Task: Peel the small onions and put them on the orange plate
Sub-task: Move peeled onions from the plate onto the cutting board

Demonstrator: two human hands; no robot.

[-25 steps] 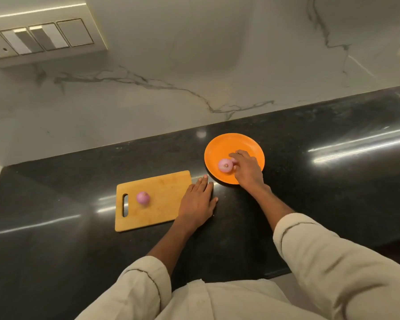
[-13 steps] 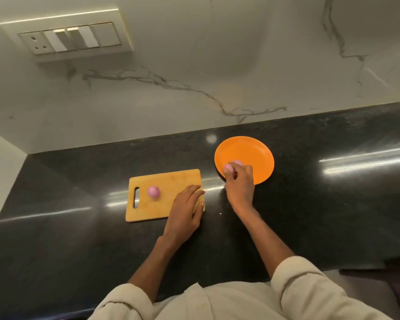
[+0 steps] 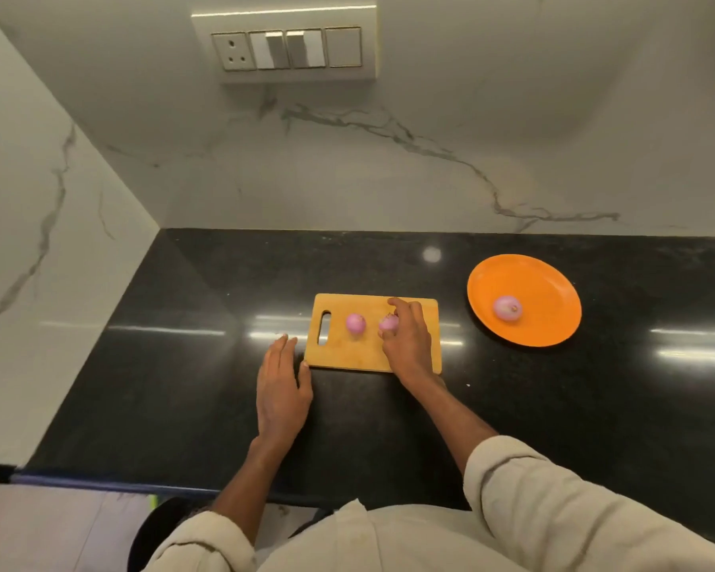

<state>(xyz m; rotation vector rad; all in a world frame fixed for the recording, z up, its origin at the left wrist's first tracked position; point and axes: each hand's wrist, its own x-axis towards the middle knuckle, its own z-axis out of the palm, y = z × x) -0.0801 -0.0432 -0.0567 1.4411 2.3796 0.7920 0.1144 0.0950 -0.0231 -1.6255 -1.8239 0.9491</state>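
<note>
An orange plate [image 3: 554,282] lies on the black counter at the right, with one small pinkish onion [image 3: 507,308] resting on it. Left of the plate lies a wooden cutting board [image 3: 339,348]. A second small onion [image 3: 356,323] sits free on the board near its handle slot. My right hand [image 3: 407,344] is over the board's right half, thumb and fingers closed on a third small onion [image 3: 389,322] that touches the board. My left hand [image 3: 281,386] rests flat on the counter, fingers apart, its thumb at the board's near left corner.
The black counter [image 3: 554,406] meets marble walls at the back and left, forming a corner. A switch panel [image 3: 285,47] is on the back wall. The counter's front edge runs just below my forearms.
My right hand left the plate, where an onion now lies alone, and moved left onto the board, gripping an onion there. My left hand shifted from the board's right side to its left corner.
</note>
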